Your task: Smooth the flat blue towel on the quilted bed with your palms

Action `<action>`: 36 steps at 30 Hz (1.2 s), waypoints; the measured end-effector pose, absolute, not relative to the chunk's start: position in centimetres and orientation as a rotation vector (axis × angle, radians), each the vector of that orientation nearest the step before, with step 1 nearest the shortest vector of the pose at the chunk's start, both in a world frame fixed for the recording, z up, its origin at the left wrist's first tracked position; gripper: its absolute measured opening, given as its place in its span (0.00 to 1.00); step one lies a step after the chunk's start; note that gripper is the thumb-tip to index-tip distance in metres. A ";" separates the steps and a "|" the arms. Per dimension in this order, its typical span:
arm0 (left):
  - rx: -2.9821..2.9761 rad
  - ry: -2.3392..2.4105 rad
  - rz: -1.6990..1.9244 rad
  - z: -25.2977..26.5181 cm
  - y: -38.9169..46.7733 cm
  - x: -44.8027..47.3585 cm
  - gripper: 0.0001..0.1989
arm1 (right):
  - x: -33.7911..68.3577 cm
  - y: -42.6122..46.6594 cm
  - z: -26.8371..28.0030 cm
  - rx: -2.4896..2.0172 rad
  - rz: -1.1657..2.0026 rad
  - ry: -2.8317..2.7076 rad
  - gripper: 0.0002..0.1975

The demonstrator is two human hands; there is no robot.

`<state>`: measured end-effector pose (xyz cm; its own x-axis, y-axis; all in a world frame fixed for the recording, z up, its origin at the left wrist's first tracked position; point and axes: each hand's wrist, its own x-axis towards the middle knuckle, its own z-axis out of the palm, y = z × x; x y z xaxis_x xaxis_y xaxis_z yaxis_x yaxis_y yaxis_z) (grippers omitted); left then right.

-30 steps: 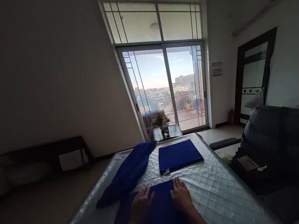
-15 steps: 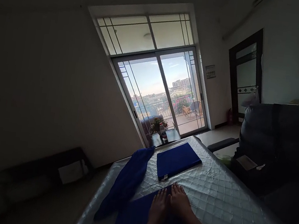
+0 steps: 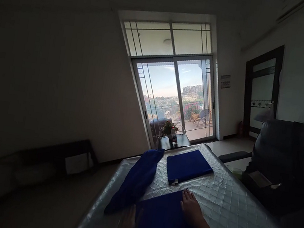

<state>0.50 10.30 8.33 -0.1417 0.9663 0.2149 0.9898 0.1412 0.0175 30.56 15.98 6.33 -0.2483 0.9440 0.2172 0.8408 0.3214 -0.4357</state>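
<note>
Kept the right hand point(image 3: 190, 209) flat, fingers stretched and together, palm down on the far right corner of the cloth point(image 3: 161, 222); gripped nothing, only pressed. Laid the left hand point(image 3: 125, 226) at the cloth's left edge, dim and partly cut off by the frame's bottom, fingers seemingly extended too; closed on nothing visible. Found the cloth itself spread smooth on the near end of the table point(image 3: 226, 209), just short of the folded cloth point(image 3: 188, 166) and beside the bundle point(image 3: 138, 180).

Judged the risks thus. Worked on a glossy quilted cover, so could have let the cloth slide under uneven pressure and skewed its edges. Sat close to the table's left edge with the left hand, and might have dragged that side of the cloth over it. Might have nudged the bundle, which lay slumped along the same edge with its near end hanging close to the drop. Worked in poor light as well, with the room dark against the bright door point(image 3: 180, 95), so could have missed a crease or a crooked corner.

Counted two hands, both the wearer's. Counted three blue cloths: one spread, one folded into a neat rectangle, one loosely bundled. Counted one table, one dark sofa point(image 3: 290, 165) to the right, one plant point(image 3: 169, 126) beyond the table's far end.
</note>
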 end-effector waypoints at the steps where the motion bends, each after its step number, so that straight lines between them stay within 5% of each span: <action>1: -1.927 -2.291 -0.240 8.2 10.3 0.1 0.36 | 30.5 16.0 6.4 -1.586 0.315 -2.169 0.31; 10: -1.945 -2.348 -0.405 6.8 10.7 -0.6 0.44 | 30.6 16.3 6.7 -1.632 0.229 -2.293 0.32; 24: -1.943 -2.312 -0.473 6.4 10.9 -1.0 0.41 | 29.8 14.4 8.4 -1.702 0.071 -2.303 0.30; 36: -1.914 -2.259 -0.361 5.7 11.1 -1.0 0.40 | 29.8 11.1 7.2 -1.763 0.277 -2.231 0.33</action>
